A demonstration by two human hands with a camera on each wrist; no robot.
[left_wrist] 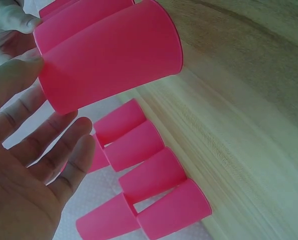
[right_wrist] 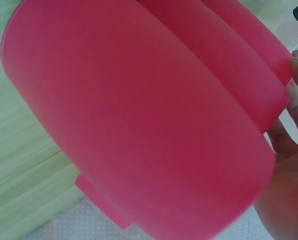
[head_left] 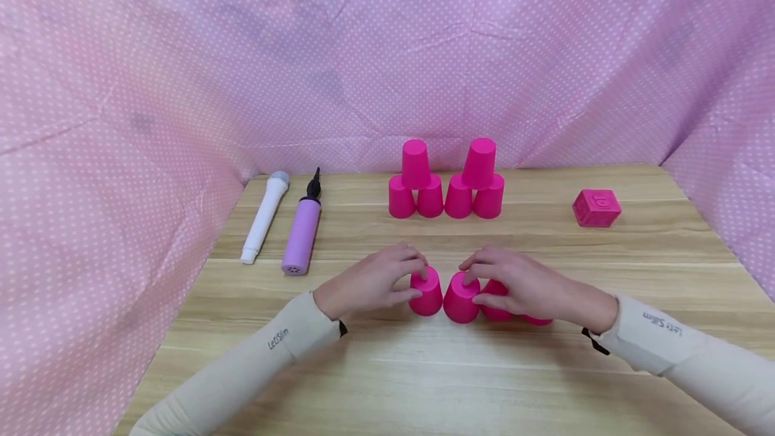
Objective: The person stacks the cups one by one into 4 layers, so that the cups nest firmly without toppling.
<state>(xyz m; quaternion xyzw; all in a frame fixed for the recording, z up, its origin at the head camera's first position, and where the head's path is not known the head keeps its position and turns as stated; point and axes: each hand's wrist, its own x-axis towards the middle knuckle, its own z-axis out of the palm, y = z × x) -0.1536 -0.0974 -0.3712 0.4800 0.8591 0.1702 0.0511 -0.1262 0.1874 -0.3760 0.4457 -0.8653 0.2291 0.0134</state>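
Pink cups stand upside down in a front row on the wooden table. My left hand (head_left: pixel 377 281) pinches the leftmost cup (head_left: pixel 427 303) near its top, thumb on the near side and fingers on the far side. The same cup (left_wrist: pixel 113 60) is large in the left wrist view. Beside it, my right hand (head_left: pixel 523 282) holds the second cup (head_left: pixel 460 307) between thumb and fingers. Under that hand are a third cup (head_left: pixel 495 308) and a fourth cup (head_left: pixel 540 320), both partly hidden. A pink cup (right_wrist: pixel 138 120) fills most of the right wrist view.
Behind the hands, several pink cups form two small pyramids, a left one (head_left: pixel 416 165) and a right one (head_left: pixel 480 164). A white microphone (head_left: pixel 264 219) and a purple hand pump (head_left: pixel 301 234) lie at left. At right sits a pink block (head_left: pixel 596 208). Dotted cloth (head_left: pixel 387 52) hangs behind the table.
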